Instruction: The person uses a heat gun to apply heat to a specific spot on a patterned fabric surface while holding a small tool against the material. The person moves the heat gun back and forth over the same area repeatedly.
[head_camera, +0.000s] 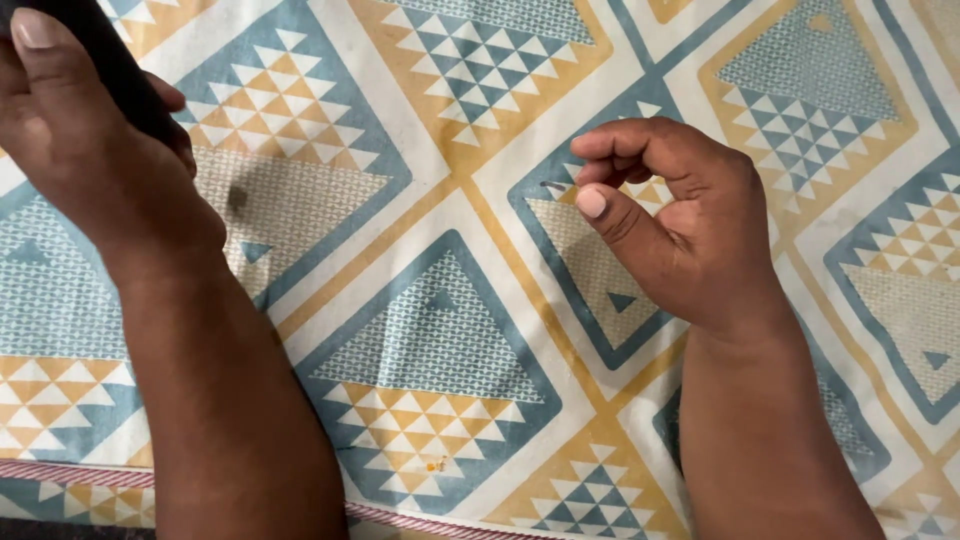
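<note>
Left hand (85, 130) grips a black object (110, 60); right hand (680, 225) hovers curled, empty.

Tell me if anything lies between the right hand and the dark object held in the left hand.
Nothing visible does. The left hand grips the dark object at the upper left. The right hand hovers with fingers curled over the patterned cloth. Only bare cloth shows between them.
</note>
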